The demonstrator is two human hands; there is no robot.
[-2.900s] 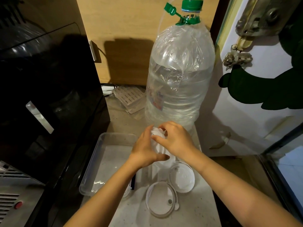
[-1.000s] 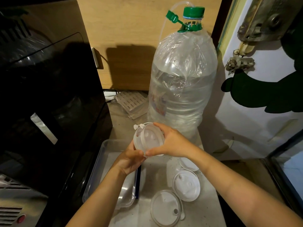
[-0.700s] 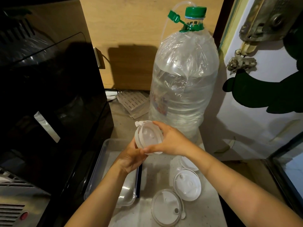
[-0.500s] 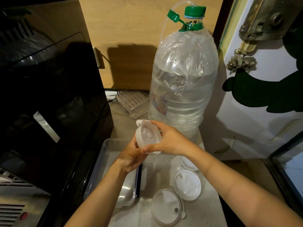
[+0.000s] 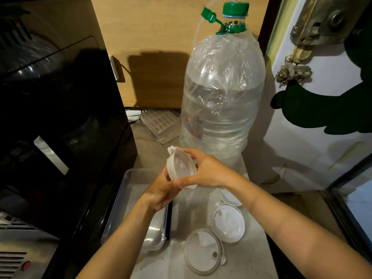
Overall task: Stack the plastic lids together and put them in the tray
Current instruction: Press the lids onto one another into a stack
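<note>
Lid stack (image 5: 181,168) now tilted more edge-on, between both hands' grip.

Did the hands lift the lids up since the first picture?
Yes. The lids in both hands went up and leftward, from low in front of the big water bottle to above the tray's far corner.

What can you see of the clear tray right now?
The tray is a shallow rectangular container of clear plastic with rounded corners and a raised rim, sitting flat on the counter beside the black appliance. No loose lids show inside, though the left hand and forearm hide part of it. A dark blue strip runs along its right edge.
</note>
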